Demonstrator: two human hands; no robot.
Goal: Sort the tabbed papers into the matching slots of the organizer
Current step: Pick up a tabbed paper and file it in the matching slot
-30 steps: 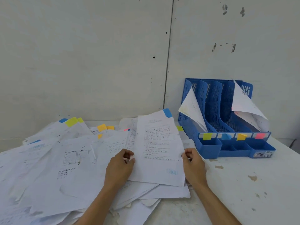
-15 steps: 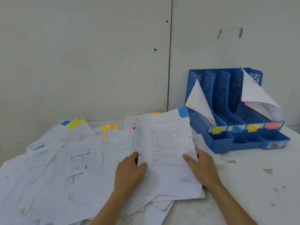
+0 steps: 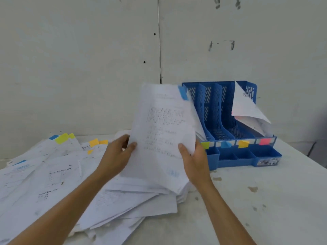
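A printed sheet with a blue tab (image 3: pixel 162 128) is held up off the pile, tilted toward me. My left hand (image 3: pixel 116 156) grips its left edge and my right hand (image 3: pixel 194 161) grips its right edge. Behind it to the right stands the blue organizer (image 3: pixel 217 110) with upright slots. Labels run along its front: yellow (image 3: pixel 205 145), blue (image 3: pixel 225 144), orange (image 3: pixel 243 143) and pink (image 3: pixel 264 141). The pink slot holds leaning papers (image 3: pixel 247 110). The held sheet hides most of the leftmost slot.
A large loose pile of tabbed papers (image 3: pixel 58 179) covers the left half of the white table (image 3: pixel 265 200). Yellow, blue and orange tabs stick out at its far edge. A white wall stands right behind everything. The table's right edge runs past the organizer.
Both hands have lifted the blue-tabbed sheet from the pile and raised it upright, moving it toward the organizer.
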